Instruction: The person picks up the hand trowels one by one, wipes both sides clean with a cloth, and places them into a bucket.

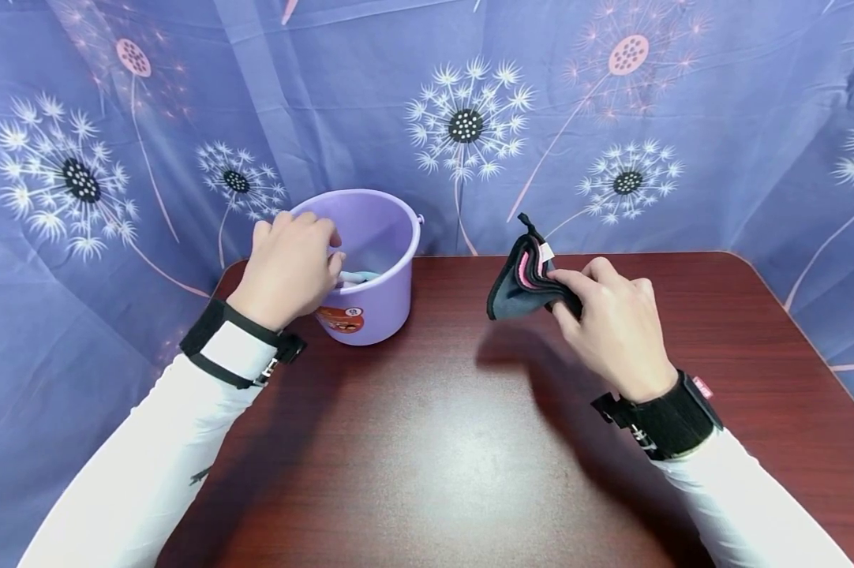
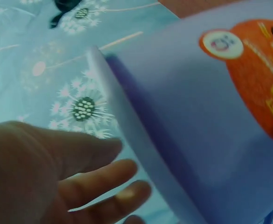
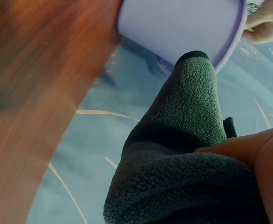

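A folded dark grey cloth (image 1: 519,296) with black edging, a hanging loop and a pink inner layer is pinched in my right hand (image 1: 615,327), held above the table. In the right wrist view the cloth (image 3: 187,107) looks fuzzy. My left hand (image 1: 292,264) hovers over the near left rim of a lilac bucket (image 1: 380,312). In the left wrist view its fingers (image 2: 104,179) are loosely bent beside the bucket rim, with nothing between them. Inside the bucket lies something white and pale teal (image 1: 358,278), mostly hidden by the wall.
The bucket stands at the back left of a reddish-brown wooden table (image 1: 427,442), its orange label (image 1: 342,319) facing forward. A blue curtain (image 1: 370,95) with dandelion prints hangs right behind the table and along its sides.
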Motion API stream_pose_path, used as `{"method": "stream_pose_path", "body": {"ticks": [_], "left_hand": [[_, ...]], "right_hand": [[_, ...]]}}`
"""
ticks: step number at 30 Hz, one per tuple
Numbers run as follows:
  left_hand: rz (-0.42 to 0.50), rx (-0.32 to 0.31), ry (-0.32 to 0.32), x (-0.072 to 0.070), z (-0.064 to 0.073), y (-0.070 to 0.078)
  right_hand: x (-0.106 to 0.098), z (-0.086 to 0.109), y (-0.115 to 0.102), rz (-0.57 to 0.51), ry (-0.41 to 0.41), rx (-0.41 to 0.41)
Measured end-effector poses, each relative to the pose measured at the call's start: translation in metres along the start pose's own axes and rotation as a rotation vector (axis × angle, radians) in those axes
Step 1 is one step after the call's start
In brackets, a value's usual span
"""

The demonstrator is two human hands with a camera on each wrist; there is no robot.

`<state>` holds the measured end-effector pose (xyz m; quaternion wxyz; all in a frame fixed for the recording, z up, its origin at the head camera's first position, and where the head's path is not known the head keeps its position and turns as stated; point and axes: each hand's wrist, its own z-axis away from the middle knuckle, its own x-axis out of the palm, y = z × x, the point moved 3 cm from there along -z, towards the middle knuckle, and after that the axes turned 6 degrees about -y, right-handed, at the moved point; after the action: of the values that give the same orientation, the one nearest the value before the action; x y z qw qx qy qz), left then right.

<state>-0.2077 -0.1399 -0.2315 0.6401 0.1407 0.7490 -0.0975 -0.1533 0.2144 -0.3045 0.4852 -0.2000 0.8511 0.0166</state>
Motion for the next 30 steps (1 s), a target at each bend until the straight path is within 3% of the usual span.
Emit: {"method": "stream_pose_path", "body": {"ticks": [7,12,18,30], "left_hand": [[0.141,0.073,0.276,-0.009,0.029,0.019],[0.254,0.203,0.387,-0.001,0.052,0.038],[0.330,0.287,0.356,0.022,0.072,0.055],[0.369,0.273,0.245,0.062,0.093,0.068]], "right_hand": [[0.022,-0.010,0.012,0.019,-0.068,0.005],[0.042,-0.017,0.019,0.026,-0.134,0.013],[0.062,-0.022,0.025,0.055,-0.217,0.013],[0.087,-0.022,0.025,0.083,-0.336,0.005]]}}
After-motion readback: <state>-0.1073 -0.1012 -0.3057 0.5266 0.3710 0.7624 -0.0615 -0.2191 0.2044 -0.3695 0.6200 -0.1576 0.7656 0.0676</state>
